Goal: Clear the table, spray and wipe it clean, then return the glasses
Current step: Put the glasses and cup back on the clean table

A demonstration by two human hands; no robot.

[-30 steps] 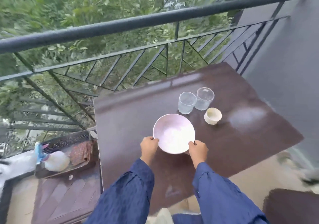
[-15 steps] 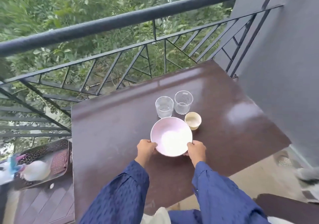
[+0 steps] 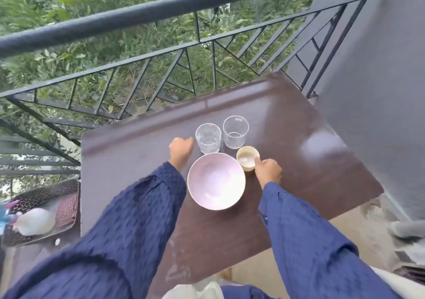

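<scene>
Head view: we are now off the bowl [image 3: 216, 181]; left hand [image 3: 181, 149] curls empty at a glass's [image 3: 208, 137] nine o'clock, right hand [image 3: 268, 171] pinches the cup [image 3: 248, 158], so clearing goes on.

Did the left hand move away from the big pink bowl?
Yes. The left hand let go of the pink bowl and went forward, toward the railing; it is now beside the left glass.

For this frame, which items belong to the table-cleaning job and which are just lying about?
Job: table, left glass, right glass, pink bowl, cream cup.
Lying about: railing, grey wall; patterned tray with white bundle, too blurred to class.
</scene>
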